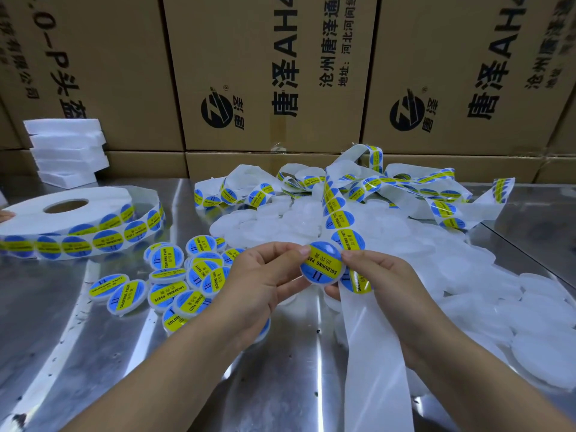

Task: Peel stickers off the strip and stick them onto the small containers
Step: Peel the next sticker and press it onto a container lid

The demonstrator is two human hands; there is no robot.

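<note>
My left hand (265, 275) pinches a small round container (322, 265) by its left rim, thumb on top, fingers curled under. A blue-and-yellow sticker already covers its lid. My right hand (385, 275) pinches the strip (372, 353) right at the container's right edge, thumb tip touching the rim. The next sticker (355, 282) on the strip sits just below that thumb. Both hands are above the table (78, 353), near its middle. The strip's bare white backing runs under my right wrist to the near edge. The other way it climbs into a loose tangle (374, 182) at the far edge. Labelled containers (174, 275) are heaped just left of my left hand, some under the wrist. Plain white containers (467, 275) are piled from the middle out to the right edge. A big sticker roll (71, 219) lies flat at the left edge. White foam blocks (67, 148) are stacked in the far left corner. Cardboard boxes (271, 73) stand along the far edge.
</note>
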